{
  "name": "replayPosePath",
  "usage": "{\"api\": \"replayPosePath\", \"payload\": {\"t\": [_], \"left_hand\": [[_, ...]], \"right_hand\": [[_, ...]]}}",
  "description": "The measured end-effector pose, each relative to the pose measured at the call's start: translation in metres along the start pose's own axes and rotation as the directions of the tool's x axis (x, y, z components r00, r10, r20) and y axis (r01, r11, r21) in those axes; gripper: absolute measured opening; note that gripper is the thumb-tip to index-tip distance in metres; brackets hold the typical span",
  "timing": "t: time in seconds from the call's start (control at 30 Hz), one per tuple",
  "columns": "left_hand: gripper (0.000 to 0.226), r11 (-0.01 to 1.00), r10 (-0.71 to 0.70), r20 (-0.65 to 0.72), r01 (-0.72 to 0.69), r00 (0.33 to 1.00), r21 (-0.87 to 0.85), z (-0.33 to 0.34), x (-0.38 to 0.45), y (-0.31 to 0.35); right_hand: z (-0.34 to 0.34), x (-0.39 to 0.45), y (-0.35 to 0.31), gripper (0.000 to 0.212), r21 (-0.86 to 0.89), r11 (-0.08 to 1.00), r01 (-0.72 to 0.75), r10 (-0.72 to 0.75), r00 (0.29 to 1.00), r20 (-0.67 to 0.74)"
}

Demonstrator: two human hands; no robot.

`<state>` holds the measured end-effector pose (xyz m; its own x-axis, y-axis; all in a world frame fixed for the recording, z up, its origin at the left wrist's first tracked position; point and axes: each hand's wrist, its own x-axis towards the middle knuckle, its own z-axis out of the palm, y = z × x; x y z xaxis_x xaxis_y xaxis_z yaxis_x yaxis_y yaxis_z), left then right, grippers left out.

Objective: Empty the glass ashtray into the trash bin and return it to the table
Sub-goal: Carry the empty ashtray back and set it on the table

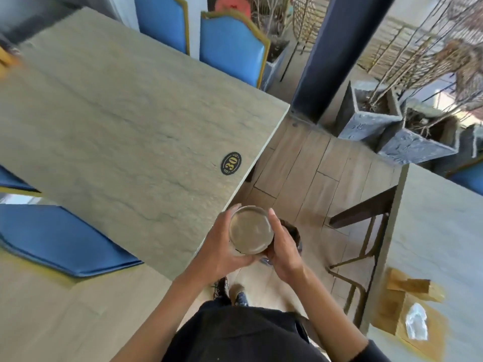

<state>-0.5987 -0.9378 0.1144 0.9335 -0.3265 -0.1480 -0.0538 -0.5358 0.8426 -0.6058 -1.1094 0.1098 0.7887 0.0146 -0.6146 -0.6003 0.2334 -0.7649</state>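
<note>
The round glass ashtray [251, 229] is held in the air just off the near right corner of the stone-topped table [125, 126]. My left hand [222, 246] grips its left side and underside. My right hand [283, 246] cups its right side. I look down into the ashtray; its inside looks greyish and I see no loose debris. A dark round object [294, 232] shows on the floor beneath my hands, mostly hidden by them; whether it is the trash bin I cannot tell.
An oval "30" plaque [231, 163] sits near the table's right edge. Blue chairs [230, 45] line the far and left sides. A dark pillar [332, 53] and grey planters [371, 116] stand at right. A second table [428, 231] carries brown paper and plastic.
</note>
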Motion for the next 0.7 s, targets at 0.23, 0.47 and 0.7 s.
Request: {"api": "replayPosePath", "payload": {"t": [0.23,0.47,0.7], "left_hand": [[0.11,0.997,0.011,-0.22,0.006,0.975,0.077,-0.02,-0.055,-0.007],[0.116,0.99,-0.081,-0.299,0.112,0.951,0.089,-0.048,-0.11,-0.035],[0.113,0.993,-0.095,-0.322,0.111,0.942,0.032,-0.094,-0.155,-0.073]], "right_hand": [[0.041,-0.007,0.003,0.051,-0.187,0.982,-0.027,0.067,0.974,0.215],[0.102,-0.011,0.038,0.061,-0.344,0.938,-0.029,0.125,0.957,0.26],[0.171,-0.029,0.056,0.057,-0.407,0.913,-0.025,0.141,0.955,0.259]]}}
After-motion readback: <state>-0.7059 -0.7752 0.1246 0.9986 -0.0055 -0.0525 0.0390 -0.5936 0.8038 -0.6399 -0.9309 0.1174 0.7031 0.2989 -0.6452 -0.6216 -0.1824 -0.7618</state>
